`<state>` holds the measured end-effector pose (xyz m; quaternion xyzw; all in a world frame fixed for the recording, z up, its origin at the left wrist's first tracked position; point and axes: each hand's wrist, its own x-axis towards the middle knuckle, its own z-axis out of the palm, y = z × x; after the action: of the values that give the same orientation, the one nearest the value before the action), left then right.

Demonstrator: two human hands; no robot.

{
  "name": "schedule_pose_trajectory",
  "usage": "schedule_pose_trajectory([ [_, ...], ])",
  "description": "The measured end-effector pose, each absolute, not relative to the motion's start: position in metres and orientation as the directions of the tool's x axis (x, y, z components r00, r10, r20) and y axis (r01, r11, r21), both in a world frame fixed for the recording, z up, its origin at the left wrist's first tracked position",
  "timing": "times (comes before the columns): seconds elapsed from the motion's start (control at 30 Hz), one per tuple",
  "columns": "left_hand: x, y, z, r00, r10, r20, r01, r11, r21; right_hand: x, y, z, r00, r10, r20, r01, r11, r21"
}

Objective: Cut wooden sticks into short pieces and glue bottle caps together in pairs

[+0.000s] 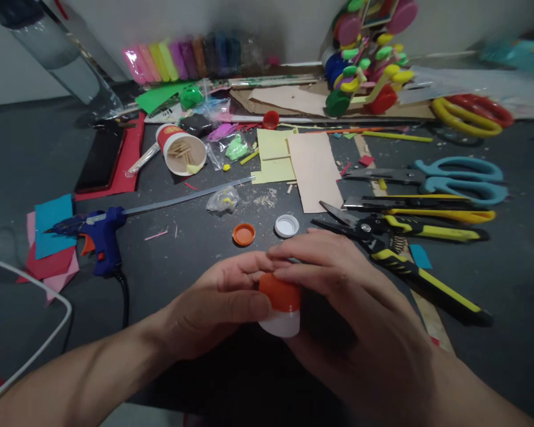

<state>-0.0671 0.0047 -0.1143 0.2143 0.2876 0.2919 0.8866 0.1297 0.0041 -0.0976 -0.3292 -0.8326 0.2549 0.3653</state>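
Observation:
A short, rounded piece (280, 293), orange above and white below like two bottle caps put together, is between my hands over the near side of the table. My left hand (222, 299) holds it, the thumb pressed on its left side. From the right, my right hand (347, 290) curves round it with the fingertips at its top edge; its thumb is mostly hidden. Just beyond my fingers an orange bottle cap (244, 234) and a white bottle cap (287, 226) lie with their hollow sides up.
A blue glue gun (102, 237) lies at left near a phone (102, 155). Yellow-black pliers (409, 261), a cutter (440, 214) and blue-handled scissors (463, 175) lie at right. A tipped paper cup (184, 155) holds sticks. Behind stands a colourful clay-covered model (365, 71).

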Motion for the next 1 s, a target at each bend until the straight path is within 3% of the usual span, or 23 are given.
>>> schedule_pose_trajectory([
  [0.43, -0.0683, 0.0047, -0.1176, 0.715, 0.591, -0.373, -0.388, 0.780, 0.491, 0.1324, 0.0016, -0.0934, -0.523, 0.747, 0.411, 0.362, 0.631, -0.686],
  [0.73, -0.0689, 0.0040, -0.1168, 0.662, 0.617, -0.425, -0.375, 0.764, 0.526, 0.1305, 0.0029, -0.0965, -0.540, 0.737, 0.408, 0.374, 0.643, -0.668],
  [1.0, -0.0684, 0.0048, -0.1130, 0.707, 0.601, -0.372, -0.363, 0.761, 0.538, 0.1336, 0.0027, -0.0925, -0.534, 0.743, 0.403, 0.376, 0.636, -0.674],
])
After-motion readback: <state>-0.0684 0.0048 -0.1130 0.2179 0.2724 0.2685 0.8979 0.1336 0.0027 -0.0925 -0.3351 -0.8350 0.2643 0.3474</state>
